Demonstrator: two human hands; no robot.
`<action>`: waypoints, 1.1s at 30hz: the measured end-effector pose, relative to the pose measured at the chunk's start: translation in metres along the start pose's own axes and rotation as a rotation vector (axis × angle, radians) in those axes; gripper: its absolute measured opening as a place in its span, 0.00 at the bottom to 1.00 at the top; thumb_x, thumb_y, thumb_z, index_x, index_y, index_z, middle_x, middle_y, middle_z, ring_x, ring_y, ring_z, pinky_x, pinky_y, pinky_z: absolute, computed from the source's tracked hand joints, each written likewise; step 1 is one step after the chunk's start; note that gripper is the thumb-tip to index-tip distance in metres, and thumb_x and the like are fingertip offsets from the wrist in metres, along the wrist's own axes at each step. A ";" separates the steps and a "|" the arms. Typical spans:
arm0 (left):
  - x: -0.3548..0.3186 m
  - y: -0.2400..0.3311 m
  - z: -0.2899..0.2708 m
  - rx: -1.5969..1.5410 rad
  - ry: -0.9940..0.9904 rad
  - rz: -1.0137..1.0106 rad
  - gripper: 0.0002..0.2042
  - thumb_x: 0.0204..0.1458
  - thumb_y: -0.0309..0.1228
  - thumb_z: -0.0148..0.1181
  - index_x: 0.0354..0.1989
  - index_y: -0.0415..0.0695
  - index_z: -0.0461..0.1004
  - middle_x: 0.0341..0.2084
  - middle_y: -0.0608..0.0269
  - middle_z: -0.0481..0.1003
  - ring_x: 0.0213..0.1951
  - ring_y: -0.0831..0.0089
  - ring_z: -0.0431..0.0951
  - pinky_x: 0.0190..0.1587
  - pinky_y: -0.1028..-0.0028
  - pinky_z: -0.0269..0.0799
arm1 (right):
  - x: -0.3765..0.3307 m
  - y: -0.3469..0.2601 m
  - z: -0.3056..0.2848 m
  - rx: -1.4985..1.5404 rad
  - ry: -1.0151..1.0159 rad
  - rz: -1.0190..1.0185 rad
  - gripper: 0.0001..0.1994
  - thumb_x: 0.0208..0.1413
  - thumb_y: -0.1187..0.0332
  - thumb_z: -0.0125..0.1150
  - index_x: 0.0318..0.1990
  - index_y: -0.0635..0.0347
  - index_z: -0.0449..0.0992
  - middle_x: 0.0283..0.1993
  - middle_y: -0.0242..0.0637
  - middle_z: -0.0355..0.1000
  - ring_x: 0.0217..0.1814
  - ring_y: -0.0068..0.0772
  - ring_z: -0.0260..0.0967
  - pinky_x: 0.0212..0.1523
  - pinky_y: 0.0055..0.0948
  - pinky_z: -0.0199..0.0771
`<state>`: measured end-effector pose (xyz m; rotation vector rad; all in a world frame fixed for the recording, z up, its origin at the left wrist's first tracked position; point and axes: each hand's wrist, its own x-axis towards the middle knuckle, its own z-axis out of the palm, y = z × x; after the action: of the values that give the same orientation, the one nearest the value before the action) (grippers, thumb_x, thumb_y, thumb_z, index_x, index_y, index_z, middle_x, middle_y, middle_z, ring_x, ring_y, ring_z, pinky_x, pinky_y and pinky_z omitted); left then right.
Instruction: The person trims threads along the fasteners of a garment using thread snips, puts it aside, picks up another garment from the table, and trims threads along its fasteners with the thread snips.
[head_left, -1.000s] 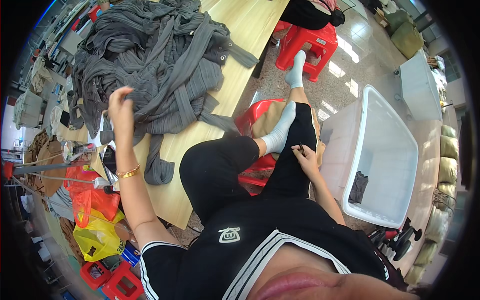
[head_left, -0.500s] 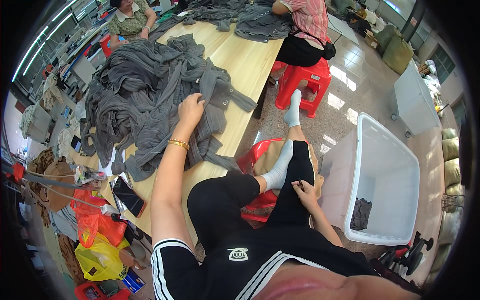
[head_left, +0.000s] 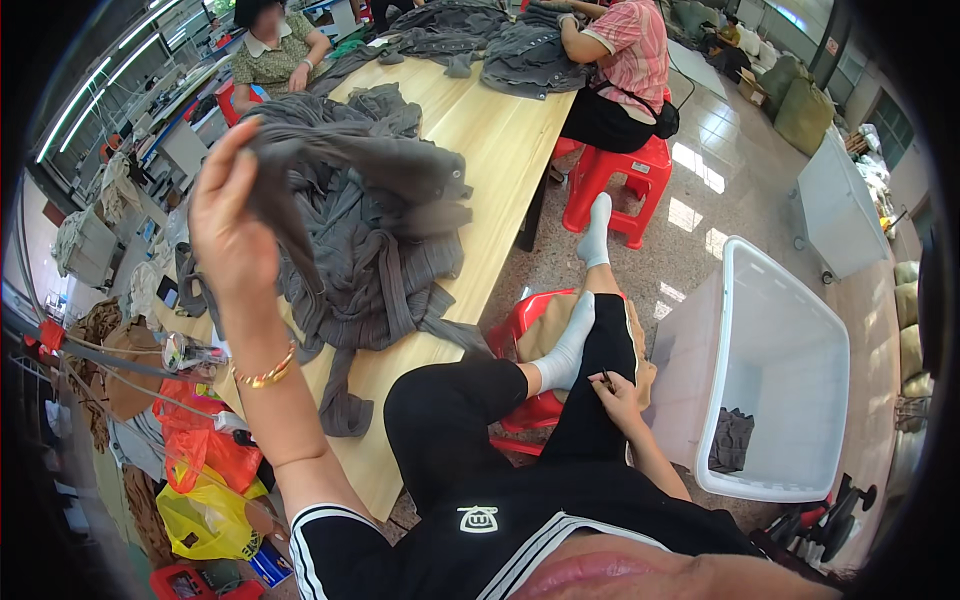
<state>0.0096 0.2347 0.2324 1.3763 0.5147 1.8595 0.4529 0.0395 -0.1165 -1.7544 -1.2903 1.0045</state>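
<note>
My left hand [head_left: 235, 225], a gold bracelet on its wrist, is raised over the left side of the table. Its fingers grip one edge of a dark grey garment [head_left: 345, 155], which stretches rightward in a blurred fold. Beneath lies a heap of similar ribbed grey garments [head_left: 365, 285], some with metal eyelets or snaps; a strip hangs toward the near table edge. On my black-trousered thigh rests my right hand [head_left: 622, 402], closed around a small dark slender tool [head_left: 607, 380] whose kind I cannot make out.
The wooden table [head_left: 480, 130] carries more grey garments at its far end, where two people sit. A white wheeled bin [head_left: 780, 380] with a grey piece inside stands at my right. My feet rest on a red stool [head_left: 520, 315]. Plastic bags [head_left: 205, 520] lie at lower left.
My left hand has gone from the heap's right side up and to the left, and now lifts a grey garment. My right hand stays on my thigh with the dark tool.
</note>
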 end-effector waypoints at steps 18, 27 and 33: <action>-0.151 -0.066 -0.099 1.175 0.045 -0.193 0.16 0.52 0.26 0.63 0.50 0.43 0.77 0.51 0.58 0.72 0.55 0.64 0.70 0.58 0.66 0.65 | 0.011 0.010 0.006 0.067 0.016 -0.025 0.07 0.60 0.74 0.59 0.43 0.63 0.79 0.24 0.17 0.63 0.24 0.08 0.53 0.24 0.15 0.52; -0.072 -0.168 -0.088 1.547 -0.042 0.103 0.24 0.53 0.41 0.63 0.54 0.40 0.72 0.53 0.45 0.71 0.57 0.49 0.69 0.60 0.59 0.64 | 0.003 0.002 0.009 -0.015 0.009 -0.050 0.07 0.59 0.74 0.59 0.43 0.63 0.79 0.24 0.17 0.61 0.24 0.09 0.53 0.25 0.16 0.52; -0.042 -0.156 -0.089 1.165 -0.115 -0.139 0.13 0.52 0.31 0.64 0.44 0.38 0.79 0.36 0.53 0.80 0.39 0.65 0.80 0.43 0.71 0.73 | -0.001 0.002 0.007 0.042 0.012 -0.017 0.06 0.60 0.74 0.59 0.42 0.63 0.79 0.23 0.17 0.62 0.24 0.08 0.53 0.24 0.15 0.51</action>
<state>-0.0160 0.3123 0.0671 2.0396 1.7436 1.3195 0.4474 0.0389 -0.1215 -1.7128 -1.2653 1.0030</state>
